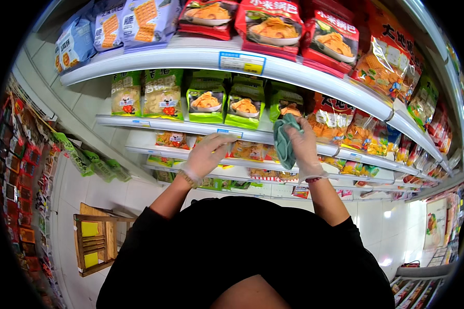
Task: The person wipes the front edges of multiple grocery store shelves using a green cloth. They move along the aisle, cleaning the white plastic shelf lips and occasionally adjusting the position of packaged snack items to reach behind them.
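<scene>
A clear thin glove covers each of my hands. My right hand (303,145) grips a crumpled green cloth (284,142) in front of the second shelf, beside a green snack bag (288,101). My left hand (208,154), palm down with its fingers stretched out, is at the white front edge of the second shelf (178,125), just under a price tag (230,133). It holds nothing that I can see. Green bags with pictures of crackers in a bowl (205,101) stand upright on this shelf, behind my hands. Whether the cloth touches the shelf edge I cannot tell.
Above, the top shelf (158,58) bears purple bags (147,23) and red snack bags (270,29). Lower shelves hold more packets (247,150). A wooden chair (94,239) stands on the tiled floor at the left, near a rack of hanging packets (23,185). Green packets (75,154) jut out at the left.
</scene>
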Motion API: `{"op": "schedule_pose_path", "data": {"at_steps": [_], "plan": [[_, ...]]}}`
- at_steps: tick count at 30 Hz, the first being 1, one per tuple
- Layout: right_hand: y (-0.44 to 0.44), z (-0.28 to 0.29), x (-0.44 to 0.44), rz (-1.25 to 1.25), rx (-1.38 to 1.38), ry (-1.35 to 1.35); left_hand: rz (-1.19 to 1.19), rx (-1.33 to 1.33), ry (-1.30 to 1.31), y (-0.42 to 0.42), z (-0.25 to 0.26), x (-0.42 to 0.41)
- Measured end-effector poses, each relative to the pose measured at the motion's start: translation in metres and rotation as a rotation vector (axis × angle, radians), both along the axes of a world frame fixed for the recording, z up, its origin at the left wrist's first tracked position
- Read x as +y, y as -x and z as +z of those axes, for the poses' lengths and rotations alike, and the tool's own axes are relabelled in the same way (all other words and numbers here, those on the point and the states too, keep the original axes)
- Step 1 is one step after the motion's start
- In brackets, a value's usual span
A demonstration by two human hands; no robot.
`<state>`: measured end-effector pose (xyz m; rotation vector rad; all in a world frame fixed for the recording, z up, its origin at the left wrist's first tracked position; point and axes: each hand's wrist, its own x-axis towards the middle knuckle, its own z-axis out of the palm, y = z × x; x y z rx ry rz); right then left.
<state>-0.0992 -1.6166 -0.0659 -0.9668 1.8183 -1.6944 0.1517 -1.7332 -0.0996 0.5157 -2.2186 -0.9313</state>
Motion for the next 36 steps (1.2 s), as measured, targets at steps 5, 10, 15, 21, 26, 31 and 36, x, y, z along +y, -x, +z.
{"op": "schedule_pose_path", "data": {"at_steps": [5, 10, 15, 21, 26, 31, 36], "plan": [[-0.002, -0.003, -0.012, -0.042, -0.046, 0.016, 0.054, -0.024, 0.443, 0.021, 0.006, -0.017], [-0.029, -0.008, -0.005, -0.135, 0.217, -0.036, 0.087, -0.043, 0.497, 0.019, 0.006, -0.030], [-0.045, -0.015, -0.004, -0.155, 0.359, -0.131, 0.118, -0.169, 0.556, 0.013, 0.001, -0.039], [-0.055, -0.005, -0.022, -0.107, 0.532, -0.142, 0.118, -0.294, 0.522, 0.024, 0.010, -0.044], [-0.018, 0.012, -0.004, -0.217, 0.507, -0.217, 0.139, -0.320, 0.532, 0.029, 0.012, -0.047], [-0.007, 0.035, -0.015, -0.111, 0.744, -0.514, 0.150, -0.278, 0.477, 0.036, 0.010, -0.057], [0.012, 0.039, -0.046, -0.079, 0.835, -0.597, 0.133, -0.372, 0.394, 0.045, 0.019, -0.064]]}}
